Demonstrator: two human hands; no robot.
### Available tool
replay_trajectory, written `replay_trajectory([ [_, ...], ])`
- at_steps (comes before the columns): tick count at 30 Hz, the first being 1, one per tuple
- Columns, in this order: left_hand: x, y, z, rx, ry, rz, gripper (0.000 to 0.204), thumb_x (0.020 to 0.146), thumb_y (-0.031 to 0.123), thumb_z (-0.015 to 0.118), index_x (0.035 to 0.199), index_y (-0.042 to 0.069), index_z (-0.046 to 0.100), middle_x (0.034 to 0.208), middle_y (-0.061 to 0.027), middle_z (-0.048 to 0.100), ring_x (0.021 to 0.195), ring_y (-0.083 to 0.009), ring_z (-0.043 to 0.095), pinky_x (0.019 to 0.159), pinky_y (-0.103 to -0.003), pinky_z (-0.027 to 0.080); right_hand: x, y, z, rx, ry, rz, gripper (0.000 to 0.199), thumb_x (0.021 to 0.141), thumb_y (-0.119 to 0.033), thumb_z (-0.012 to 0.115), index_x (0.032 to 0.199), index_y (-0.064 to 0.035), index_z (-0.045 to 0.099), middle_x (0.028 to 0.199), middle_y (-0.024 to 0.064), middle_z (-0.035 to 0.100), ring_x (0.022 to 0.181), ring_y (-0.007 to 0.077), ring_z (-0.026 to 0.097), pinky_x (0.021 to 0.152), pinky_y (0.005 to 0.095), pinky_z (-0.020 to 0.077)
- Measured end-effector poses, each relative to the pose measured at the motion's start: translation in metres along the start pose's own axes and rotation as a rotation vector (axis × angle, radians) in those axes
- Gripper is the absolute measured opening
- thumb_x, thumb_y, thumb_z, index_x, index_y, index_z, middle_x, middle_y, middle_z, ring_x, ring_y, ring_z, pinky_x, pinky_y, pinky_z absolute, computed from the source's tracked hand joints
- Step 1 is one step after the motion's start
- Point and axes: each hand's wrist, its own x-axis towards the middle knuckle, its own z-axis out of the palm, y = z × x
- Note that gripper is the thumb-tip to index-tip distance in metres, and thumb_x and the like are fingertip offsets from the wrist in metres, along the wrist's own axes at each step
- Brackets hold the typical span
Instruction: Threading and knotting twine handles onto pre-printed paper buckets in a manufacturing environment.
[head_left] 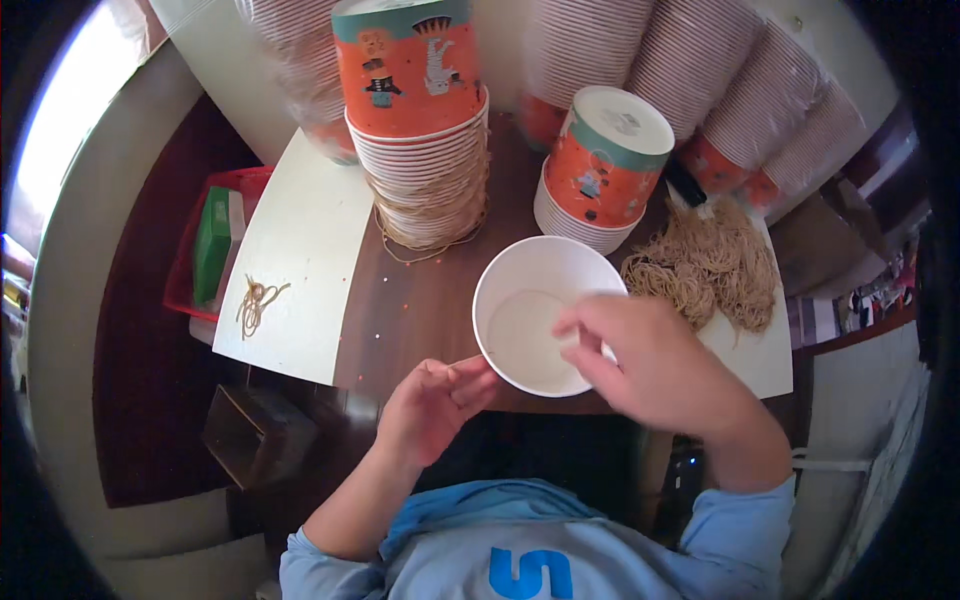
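A white-lined paper bucket [515,310] faces me with its open mouth at the table's near edge. Fingertips of my left hand [435,405] touch its outside at the lower left; that hand is loosely open, palm turned up. Over the mouth and right rim hangs my right hand [650,355], its thumb and forefinger brought close together. Anything between those fingertips is hidden or too small to make out. Just behind stands a short upside-down stack of orange and green paper buckets [605,165]. A taller upside-down stack [415,85] to its left has tan strings looped around it.
A heap of tan string [710,265] lies right of the short stack. Several plastic-wrapped bucket stacks [695,60] line the back. Loose strings [258,303] lie on the white left panel, beside a red crate [180,255] holding a green box [213,245]. A dark bin [255,435] stands lower left.
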Motion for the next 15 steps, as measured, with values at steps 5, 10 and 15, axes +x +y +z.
replay_trajectory([
  [5,-0.013,-0.027,-0.003,-0.060,-0.138,0.022,0.010,0.085,0.018,0.055,0.082,0.010,0.060,0.117,-0.0136,0.058,0.113,-0.0275,0.050,0.100,-0.043,0.034,-0.053,-0.009,0.062,0.177,-0.077,-0.171,0.014,0.078,-0.003,0.057,0.092,-0.0009,0.056,0.082,0.0146,0.058,0.076,0.0321,0.059,0.066,0.0393,0.0501],
  [10,-0.016,-0.029,0.003,0.381,-0.244,0.174,0.006,0.084,0.008,0.053,0.083,0.005,0.058,0.112,-0.0126,0.059,0.108,-0.0219,0.052,0.094,-0.034,0.037,-0.038,0.034,0.132,0.249,0.047,-0.122,0.016,0.077,0.000,0.061,0.093,-0.0021,0.061,0.082,0.0118,0.060,0.077,0.0277,0.061,0.068,0.0350,0.0499],
  [15,-0.012,-0.024,-0.002,0.666,-0.205,0.386,0.005,0.084,0.001,0.052,0.083,0.001,0.056,0.095,-0.0071,0.057,0.086,-0.0146,0.054,0.076,-0.025,0.041,-0.027,0.037,0.122,0.411,0.102,-0.135,0.014,0.077,-0.002,0.062,0.091,-0.0020,0.063,0.092,0.0110,0.062,0.088,0.0236,0.061,0.074,0.0331,0.0494],
])
